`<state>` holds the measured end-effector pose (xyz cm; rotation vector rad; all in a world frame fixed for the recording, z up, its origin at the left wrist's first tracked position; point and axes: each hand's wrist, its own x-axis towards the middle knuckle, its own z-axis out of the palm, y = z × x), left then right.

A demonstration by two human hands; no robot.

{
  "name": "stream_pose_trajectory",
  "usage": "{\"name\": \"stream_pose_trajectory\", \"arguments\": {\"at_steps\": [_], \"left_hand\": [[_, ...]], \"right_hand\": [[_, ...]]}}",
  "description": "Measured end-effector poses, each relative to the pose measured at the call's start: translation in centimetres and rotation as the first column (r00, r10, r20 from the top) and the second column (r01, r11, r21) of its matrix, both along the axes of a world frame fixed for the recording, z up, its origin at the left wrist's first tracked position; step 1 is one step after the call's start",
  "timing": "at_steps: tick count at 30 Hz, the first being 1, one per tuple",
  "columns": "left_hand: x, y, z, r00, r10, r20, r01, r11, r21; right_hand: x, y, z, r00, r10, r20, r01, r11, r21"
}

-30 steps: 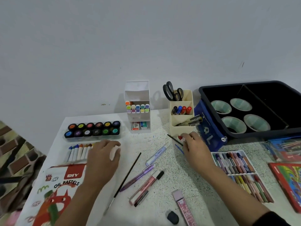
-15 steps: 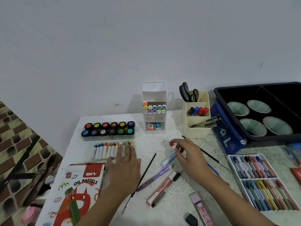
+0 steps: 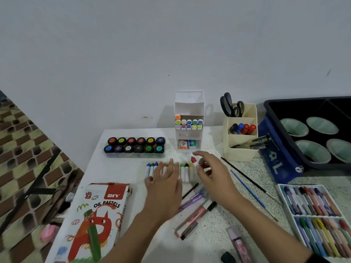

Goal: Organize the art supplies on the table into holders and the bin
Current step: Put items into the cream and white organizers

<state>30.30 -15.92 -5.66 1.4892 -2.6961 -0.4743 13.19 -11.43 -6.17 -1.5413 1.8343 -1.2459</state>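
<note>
A row of white oil pastel sticks (image 3: 150, 170) with coloured tips lies mid-table. My left hand (image 3: 165, 185) rests flat on the row with fingers spread. My right hand (image 3: 212, 175) is at the row's right end and pinches a red-tipped pastel stick (image 3: 193, 159), whose tip sits slightly higher than the others. Loose pens (image 3: 191, 202) and a pink pen (image 3: 195, 215) lie just below both hands. At the back stand a white marker holder (image 3: 189, 103) and a cream organiser (image 3: 241, 154) with scissors, markers and pens. A black bin (image 3: 269, 111) is at the right.
A tray of paint pots (image 3: 134, 147) sits behind the row. An oil pastels box (image 3: 98, 221) lies front left. Two thin brushes (image 3: 245, 175) and a blue pouch (image 3: 279, 164) are to the right. A tray of crayons (image 3: 313, 215) is front right.
My right hand has carried the red-tipped stick leftward from beside the cream organiser to the row's right end. My left hand has stayed on the row.
</note>
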Motion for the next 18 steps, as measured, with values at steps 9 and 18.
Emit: {"name": "stream_pose_trajectory", "arguments": {"at_steps": [9,18], "left_hand": [[4.6,-2.1,-2.4,0.959,-0.134,0.25,0.141,0.99,-0.008],[5.5,-2.7,-2.4,0.981,-0.108,0.158,0.113,0.993,-0.022]], "right_hand": [[3.8,-2.3,-1.2,0.997,0.054,-0.047,-0.053,0.998,0.026],[5.2,-5.1,-1.2,0.994,0.018,-0.11,-0.006,0.995,0.104]]}}
